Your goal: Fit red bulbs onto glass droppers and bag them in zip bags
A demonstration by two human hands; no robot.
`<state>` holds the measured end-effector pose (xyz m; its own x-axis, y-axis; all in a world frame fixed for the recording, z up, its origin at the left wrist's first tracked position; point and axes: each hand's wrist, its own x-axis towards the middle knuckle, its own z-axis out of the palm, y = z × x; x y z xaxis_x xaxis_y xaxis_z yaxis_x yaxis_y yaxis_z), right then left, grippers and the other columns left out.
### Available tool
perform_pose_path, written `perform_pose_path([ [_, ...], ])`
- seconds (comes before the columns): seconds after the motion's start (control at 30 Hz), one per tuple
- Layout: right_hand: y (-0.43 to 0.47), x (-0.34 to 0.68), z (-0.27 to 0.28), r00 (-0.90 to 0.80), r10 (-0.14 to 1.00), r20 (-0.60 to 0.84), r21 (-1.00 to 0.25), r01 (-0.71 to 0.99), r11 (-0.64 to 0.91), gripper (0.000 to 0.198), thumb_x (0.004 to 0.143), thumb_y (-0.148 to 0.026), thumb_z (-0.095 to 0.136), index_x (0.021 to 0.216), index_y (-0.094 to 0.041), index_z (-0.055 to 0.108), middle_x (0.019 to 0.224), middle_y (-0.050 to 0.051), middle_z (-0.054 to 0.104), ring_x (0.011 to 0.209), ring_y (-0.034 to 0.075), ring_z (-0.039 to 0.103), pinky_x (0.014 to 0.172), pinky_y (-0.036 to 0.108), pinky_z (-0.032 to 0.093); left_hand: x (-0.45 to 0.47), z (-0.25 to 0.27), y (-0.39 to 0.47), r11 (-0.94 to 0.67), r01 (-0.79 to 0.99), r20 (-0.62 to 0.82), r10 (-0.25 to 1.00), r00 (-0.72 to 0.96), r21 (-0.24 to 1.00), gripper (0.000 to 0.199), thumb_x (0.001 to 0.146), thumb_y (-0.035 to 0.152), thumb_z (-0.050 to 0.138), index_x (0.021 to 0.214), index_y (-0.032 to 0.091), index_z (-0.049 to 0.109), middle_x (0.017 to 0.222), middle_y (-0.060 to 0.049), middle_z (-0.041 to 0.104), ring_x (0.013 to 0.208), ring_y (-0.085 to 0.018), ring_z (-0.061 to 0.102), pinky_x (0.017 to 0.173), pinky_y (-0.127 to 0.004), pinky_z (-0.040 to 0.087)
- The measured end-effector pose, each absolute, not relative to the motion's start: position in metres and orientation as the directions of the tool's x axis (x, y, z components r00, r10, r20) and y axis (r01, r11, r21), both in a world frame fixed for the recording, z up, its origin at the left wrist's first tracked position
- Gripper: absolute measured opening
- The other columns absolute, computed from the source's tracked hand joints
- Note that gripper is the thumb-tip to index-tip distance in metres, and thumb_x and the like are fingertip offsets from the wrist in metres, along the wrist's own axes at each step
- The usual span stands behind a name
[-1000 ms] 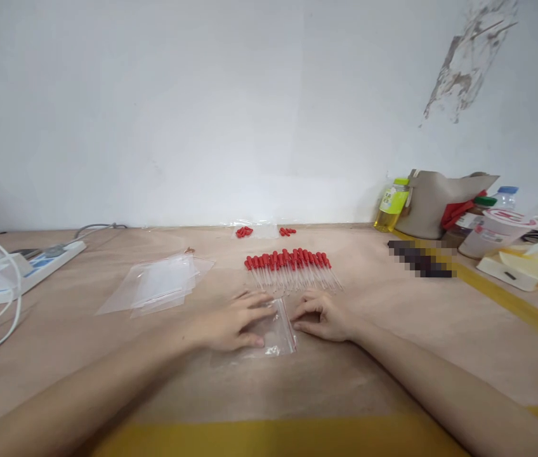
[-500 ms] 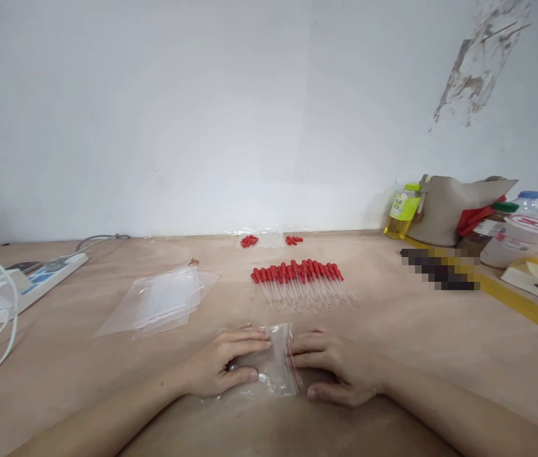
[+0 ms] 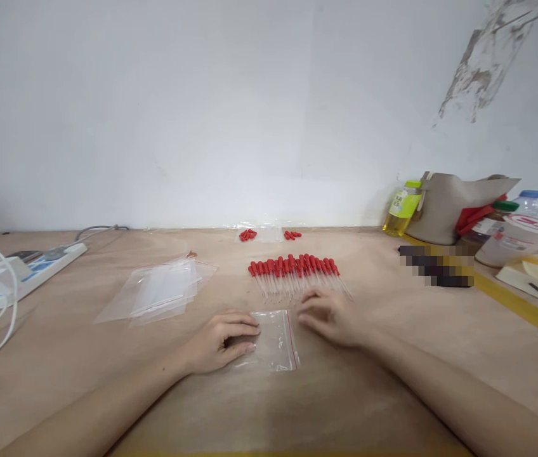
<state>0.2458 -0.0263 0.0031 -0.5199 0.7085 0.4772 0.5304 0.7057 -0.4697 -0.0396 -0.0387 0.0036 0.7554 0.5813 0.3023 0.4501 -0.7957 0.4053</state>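
Note:
A small clear zip bag (image 3: 273,339) with a red seal line lies flat on the wooden table (image 3: 345,393). My left hand (image 3: 219,339) rests on the bag's left part, fingers curled down on it. My right hand (image 3: 328,315) hovers just right of the bag, fingers apart and holding nothing, its fingertips close to a row of glass droppers with red bulbs (image 3: 295,273) lying side by side behind the bag.
A stack of clear bags (image 3: 162,289) lies to the left. Loose red bulbs (image 3: 249,235) sit by the wall. A power strip with white cables (image 3: 16,273) is far left. Bottles, a beige bag (image 3: 454,206) and cups crowd the right, beside yellow tape (image 3: 521,304).
My right hand has left the bag's red edge and moved up toward the droppers. My left hand stays on the bag. The view shifted slightly.

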Motion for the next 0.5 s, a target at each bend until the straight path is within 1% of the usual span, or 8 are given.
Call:
perform_pose_path([
  [0.03, -0.016, 0.247, 0.005, -0.412, 0.755, 0.510, -0.477, 0.595, 0.647, 0.016, 0.078, -0.028, 0.052, 0.078, -0.019, 0.065, 0.082, 0.006, 0.062, 0.077, 0.015, 0.056, 0.072, 0.030, 0.043, -0.037, 0.003, -0.038, -0.794, 0.450, 0.305, 0.584, 0.752, 0.410, 0.029, 0.083, 0.030, 0.052, 0.109, 0.022, 0.060, 0.110, -0.006, 0.060, 0.101, -0.018, 0.055, 0.089, -0.032, 0.043],
  [0.07, -0.004, 0.249, 0.008, -0.302, 0.798, 0.521, -0.500, 0.650, 0.572, 0.016, 0.077, -0.027, 0.052, 0.073, -0.018, 0.065, 0.073, 0.004, 0.062, 0.070, 0.015, 0.055, 0.067, 0.028, 0.043, -0.035, 0.003, -0.038, -0.793, 0.448, 0.309, 0.585, 0.750, 0.414, 0.029, 0.083, 0.031, 0.052, 0.109, 0.022, 0.059, 0.110, -0.006, 0.060, 0.101, -0.018, 0.055, 0.089, -0.032, 0.043],
  [0.13, 0.023, 0.252, 0.014, -0.124, 0.869, 0.478, -0.548, 0.731, 0.406, 0.016, 0.075, -0.028, 0.052, 0.077, -0.017, 0.064, 0.066, 0.002, 0.060, 0.062, 0.014, 0.053, 0.060, 0.025, 0.041, -0.033, 0.004, -0.038, -0.785, 0.448, 0.311, 0.593, 0.742, 0.427, 0.029, 0.083, 0.031, 0.051, 0.109, 0.022, 0.059, 0.110, -0.006, 0.060, 0.101, -0.018, 0.055, 0.089, -0.031, 0.043],
  [0.17, 0.037, 0.254, 0.016, -0.061, 0.882, 0.468, -0.546, 0.764, 0.342, 0.018, 0.075, -0.028, 0.051, 0.081, -0.017, 0.064, 0.065, 0.002, 0.059, 0.062, 0.014, 0.053, 0.060, 0.026, 0.041, -0.033, 0.006, -0.039, -0.779, 0.451, 0.305, 0.599, 0.740, 0.437, 0.028, 0.084, 0.031, 0.049, 0.109, 0.021, 0.060, 0.110, -0.006, 0.060, 0.102, -0.018, 0.055, 0.089, -0.031, 0.043],
  [0.27, 0.069, 0.254, 0.020, -0.087, 0.865, 0.494, -0.421, 0.847, 0.325, 0.029, 0.077, -0.032, 0.050, 0.099, -0.018, 0.062, 0.087, 0.007, 0.060, 0.084, 0.018, 0.053, 0.076, 0.030, 0.039, -0.036, 0.013, -0.039, -0.750, 0.452, 0.244, 0.611, 0.753, 0.482, 0.028, 0.089, 0.027, 0.040, 0.110, 0.022, 0.059, 0.113, -0.005, 0.059, 0.108, -0.017, 0.052, 0.094, -0.032, 0.039],
  [0.33, 0.083, 0.251, 0.020, -0.115, 0.884, 0.453, -0.344, 0.892, 0.292, 0.032, 0.077, -0.036, 0.050, 0.103, -0.021, 0.062, 0.105, 0.009, 0.055, 0.099, 0.022, 0.046, 0.084, 0.038, 0.034, -0.040, 0.018, -0.039, -0.749, 0.435, 0.191, 0.585, 0.788, 0.501, 0.031, 0.090, 0.025, 0.037, 0.116, 0.023, 0.054, 0.118, -0.004, 0.056, 0.112, -0.017, 0.048, 0.097, -0.034, 0.036],
  [0.4, 0.092, 0.249, 0.020, -0.127, 0.919, 0.372, -0.340, 0.903, 0.262, 0.027, 0.076, -0.037, 0.052, 0.096, -0.024, 0.064, 0.111, 0.009, 0.052, 0.107, 0.026, 0.041, 0.087, 0.045, 0.030, -0.043, 0.019, -0.038, -0.769, 0.411, 0.172, 0.548, 0.819, 0.490, 0.036, 0.087, 0.028, 0.045, 0.122, 0.023, 0.048, 0.123, -0.006, 0.052, 0.115, -0.020, 0.045, 0.099, -0.037, 0.034],
  [0.5, 0.099, 0.248, 0.023, -0.143, 0.947, 0.287, -0.423, 0.868, 0.260, 0.017, 0.073, -0.033, 0.056, 0.083, -0.022, 0.066, 0.108, 0.009, 0.054, 0.108, 0.028, 0.038, 0.088, 0.048, 0.027, -0.045, 0.014, -0.037, -0.805, 0.380, 0.198, 0.507, 0.839, 0.455, 0.048, 0.080, 0.031, 0.054, 0.126, 0.023, 0.043, 0.127, -0.008, 0.048, 0.117, -0.023, 0.043, 0.099, -0.041, 0.032],
])
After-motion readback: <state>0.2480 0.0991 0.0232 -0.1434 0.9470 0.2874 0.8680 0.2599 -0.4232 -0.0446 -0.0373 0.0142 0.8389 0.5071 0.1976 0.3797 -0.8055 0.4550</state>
